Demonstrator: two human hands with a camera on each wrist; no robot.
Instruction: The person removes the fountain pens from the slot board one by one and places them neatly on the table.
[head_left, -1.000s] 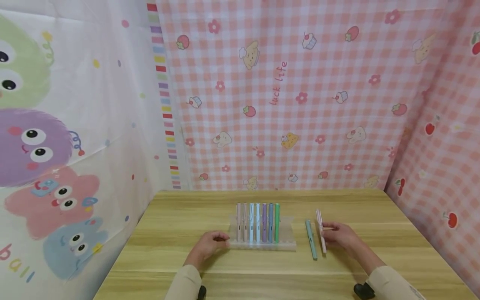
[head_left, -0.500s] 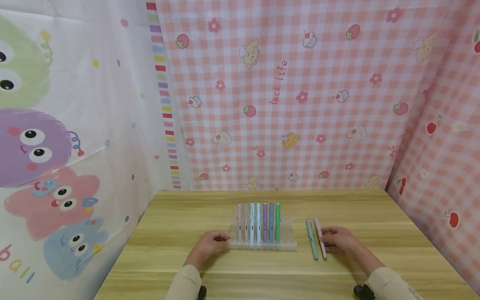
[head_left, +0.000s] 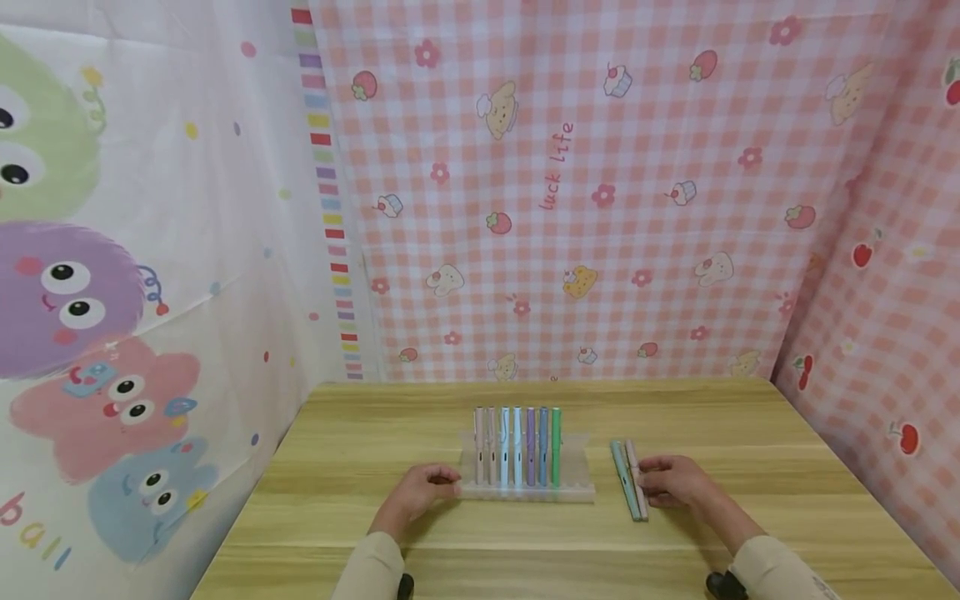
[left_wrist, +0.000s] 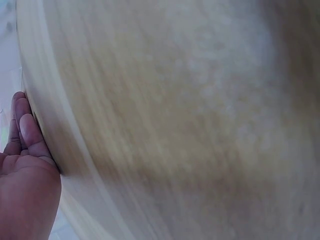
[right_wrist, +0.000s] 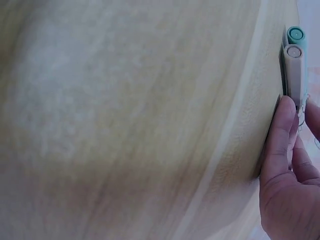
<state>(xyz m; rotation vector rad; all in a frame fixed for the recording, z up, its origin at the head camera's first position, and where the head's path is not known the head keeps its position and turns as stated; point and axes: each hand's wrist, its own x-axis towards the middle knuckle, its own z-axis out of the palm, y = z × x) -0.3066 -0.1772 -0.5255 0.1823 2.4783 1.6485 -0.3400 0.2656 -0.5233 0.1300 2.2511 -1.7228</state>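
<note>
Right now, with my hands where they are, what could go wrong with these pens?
The pink pen at your right hand lies alongside the teal pen, so pushing it further left might roll the teal one away. Your left hand touches the clear rack's left end; a bump could shift it and unsettle its seven pens.

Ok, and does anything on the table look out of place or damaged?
Nothing looks spilled or damaged. Only the teal pen and pale pink pen stand out, slanting side by side to the right of the clear rack, where seven pens line up neatly. The right hand holds the pink one.
</note>
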